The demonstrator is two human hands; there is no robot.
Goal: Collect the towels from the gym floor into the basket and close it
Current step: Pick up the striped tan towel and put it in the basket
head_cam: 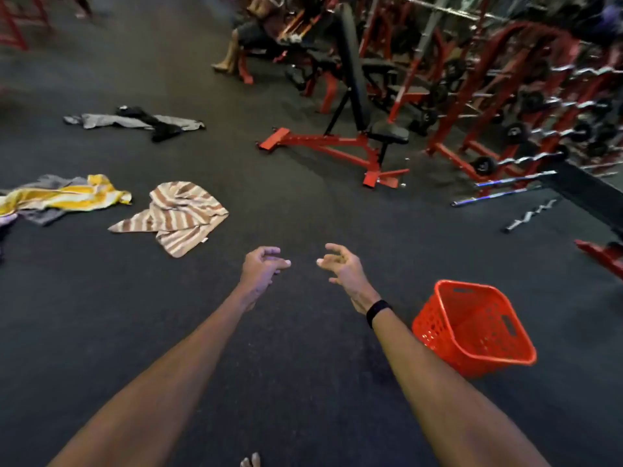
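A brown-and-white striped towel (178, 215) lies crumpled on the dark floor, left of and beyond my left hand (261, 266). Further left is a yellow-and-white towel (64, 197) over a grey one (45, 215). A grey towel with a black one across it (135, 121) lies farther back. The orange plastic basket (448, 326) stands lidless and empty at the right, just beside my right forearm. My right hand (342, 264) has a black band on the wrist. Both hands are stretched forward over bare floor, fingers loosely curled, holding nothing.
A red-framed incline bench (354, 143) stands ahead, with red racks of barbells and dumbbells (526, 123) along the right. A curl bar (532, 215) lies on the floor. A person sits on a bench (249, 38) at the back. A black bench edge (593, 200) juts in at right.
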